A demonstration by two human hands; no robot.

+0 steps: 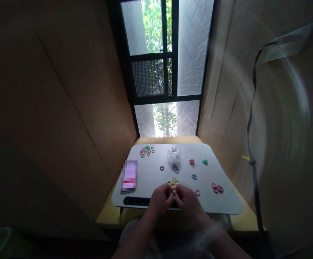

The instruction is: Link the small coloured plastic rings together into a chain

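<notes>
My left hand [161, 199] and my right hand [186, 199] meet at the front of a white lap table, their fingertips pinched together. Whatever is between them is too small to make out. Just beyond the fingertips lies a loose group of yellow rings [174, 181], which look like small hair ties. A single pink ring [197, 192] rests to the right of my right hand. Purple rings [175, 168] lie farther back, in front of a clear rounded container [174, 154]. One dark purple ring [162, 168] sits apart on their left.
On the white lap table [145, 172], a mixed-colour pile of rings [146, 151] is at back left. Red [191, 162], green [205, 162], blue [194, 177] and pink clusters [217, 188] lie right. A phone [129, 175] is left. A black cable [249, 126] hangs along the right wall.
</notes>
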